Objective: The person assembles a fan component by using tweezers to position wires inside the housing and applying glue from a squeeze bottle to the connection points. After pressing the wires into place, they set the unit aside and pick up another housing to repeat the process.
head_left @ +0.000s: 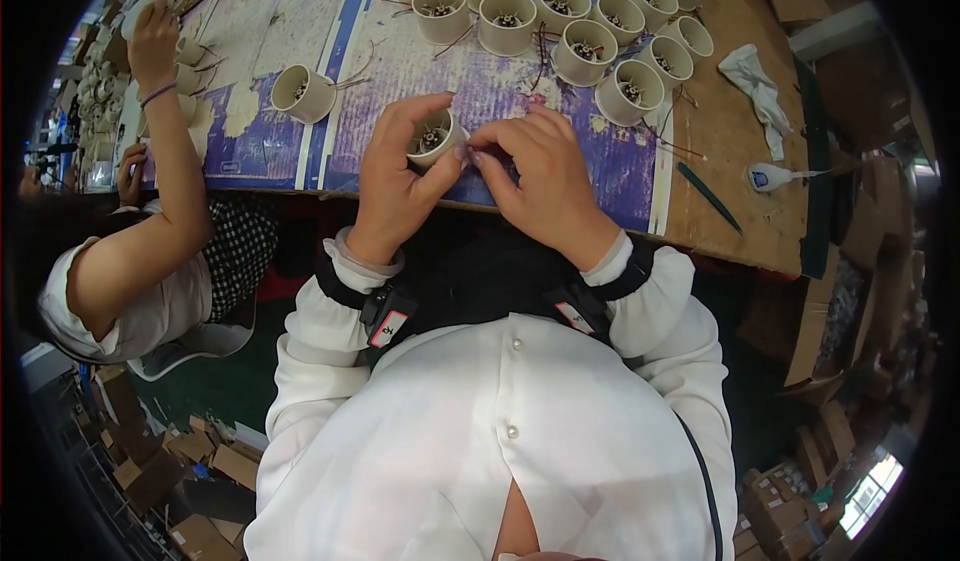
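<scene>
My left hand is closed around a white cylindrical cup-shaped housing at the table's front edge. Dark metal parts show inside its open top, which faces up toward me. Beside it, my right hand has thumb and forefinger pinched together at the housing's right side. What sits between those fingertips is too small and covered to make out. Another such housing leans on its side to the left, thin wires trailing from it. Several more housings stand grouped behind my hands, with red and dark wires hanging out.
On the brown cardboard at right lie a crumpled white cloth, a slim green tool and a small white squeeze bottle. At left, a co-worker's raised hand holds a white piece. Cardboard boxes stand right of the table.
</scene>
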Demonstrator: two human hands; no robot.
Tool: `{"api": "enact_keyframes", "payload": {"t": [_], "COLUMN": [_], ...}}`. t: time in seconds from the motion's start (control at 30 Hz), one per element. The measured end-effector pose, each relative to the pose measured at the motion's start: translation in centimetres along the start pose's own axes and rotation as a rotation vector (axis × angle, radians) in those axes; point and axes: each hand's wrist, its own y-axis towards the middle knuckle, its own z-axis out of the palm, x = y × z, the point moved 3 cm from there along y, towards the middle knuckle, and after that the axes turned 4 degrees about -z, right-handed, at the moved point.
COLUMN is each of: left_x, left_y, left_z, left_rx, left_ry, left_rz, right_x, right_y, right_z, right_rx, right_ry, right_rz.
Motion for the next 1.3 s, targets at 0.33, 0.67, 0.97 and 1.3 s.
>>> {"api": "enact_keyframes", "payload": {"t": [0.33, 0.67, 0.97, 1.3], "left_x": [-0.9, -0.9, -0.5, 0.2], "left_y": [0.1, 0.4, 0.7, -0.4], "left_z": [0.6, 1.1, 1.1, 1.6], "left_rx": [-0.038, -0.098, -0.151, -0.222], "left_ry": [0.113, 0.209, 0.25, 0.223], "left_rz": [0.095, 0.042, 0.095, 0.069], "right_x": [-0.2, 0.6, -3.1, -1.3], "right_y": [-0.8, -2.2, -9.9, -6.6], "right_z": [-0.3, -4.3, -17.4, -16.0], "right_rx": [-0.002, 0.053, 0.21, 0.031], "right_ry": [-0.275, -0.278, -0.833, -0.364], "right_rz": [-0.221, -0.09, 0.356, 0.253]}}
